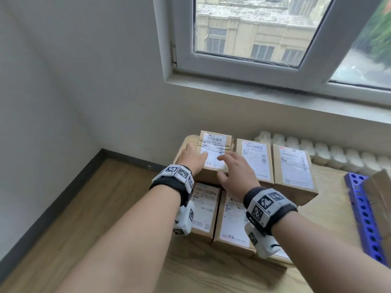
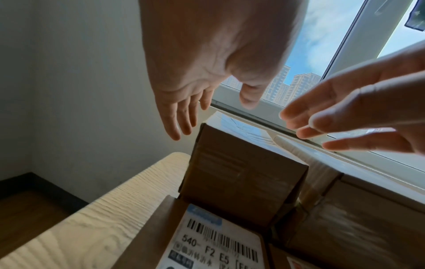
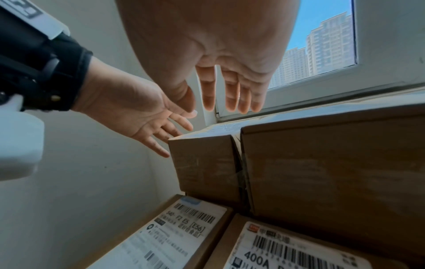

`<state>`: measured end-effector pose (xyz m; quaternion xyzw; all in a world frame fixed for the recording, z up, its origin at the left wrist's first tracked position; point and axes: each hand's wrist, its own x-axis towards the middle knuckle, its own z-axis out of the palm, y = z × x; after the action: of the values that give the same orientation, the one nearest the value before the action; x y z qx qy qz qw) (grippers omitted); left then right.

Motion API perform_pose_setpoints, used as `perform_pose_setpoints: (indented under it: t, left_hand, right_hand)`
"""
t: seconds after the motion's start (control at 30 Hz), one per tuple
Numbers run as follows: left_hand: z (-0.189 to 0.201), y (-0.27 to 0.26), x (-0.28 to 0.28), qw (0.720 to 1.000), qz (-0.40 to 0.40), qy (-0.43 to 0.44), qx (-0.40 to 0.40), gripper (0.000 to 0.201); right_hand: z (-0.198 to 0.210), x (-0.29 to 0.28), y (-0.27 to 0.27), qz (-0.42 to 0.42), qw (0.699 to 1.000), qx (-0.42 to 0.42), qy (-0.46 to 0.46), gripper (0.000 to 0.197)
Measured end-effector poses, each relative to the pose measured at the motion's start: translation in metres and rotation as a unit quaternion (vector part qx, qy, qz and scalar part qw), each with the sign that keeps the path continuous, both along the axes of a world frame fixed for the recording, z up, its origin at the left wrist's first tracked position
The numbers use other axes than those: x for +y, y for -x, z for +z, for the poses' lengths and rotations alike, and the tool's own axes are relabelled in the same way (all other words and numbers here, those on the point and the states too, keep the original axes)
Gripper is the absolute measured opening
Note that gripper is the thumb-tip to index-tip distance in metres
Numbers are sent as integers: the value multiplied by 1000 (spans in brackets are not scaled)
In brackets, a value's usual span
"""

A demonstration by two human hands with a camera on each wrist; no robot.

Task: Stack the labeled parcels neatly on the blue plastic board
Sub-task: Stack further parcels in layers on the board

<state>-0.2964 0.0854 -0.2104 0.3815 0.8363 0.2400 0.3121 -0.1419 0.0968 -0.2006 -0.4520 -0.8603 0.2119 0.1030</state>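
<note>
We count five labeled parcels on the wooden table [image 1: 330,210]: three taller ones in a far row by the window [image 1: 249,34] and two flatter ones in front, labels up, long axes running toward the window. Our left hand [image 1: 191,158] and right hand [image 1: 237,174] hover with fingers straight and spread, grasping nothing, at the left-end far parcel [image 1: 213,153], which stands upright. The blue plastic board [image 1: 364,216] lies right of the parcels, a cardboard piece [image 1: 378,193] on it
</note>
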Motion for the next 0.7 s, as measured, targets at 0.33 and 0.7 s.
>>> perform_pose_setpoints:
  t: [0.33, 0.7]
  left_hand:
    - [-30, 8, 23, 996, -4, 6, -93, 58]
    - [-41, 28, 25, 991, 18, -23, -134, 47]
  right_hand:
    - [-11, 5, 8, -52, 999, -3, -12, 40]
    - [-8, -1, 21, -72, 997, -8, -19, 37]
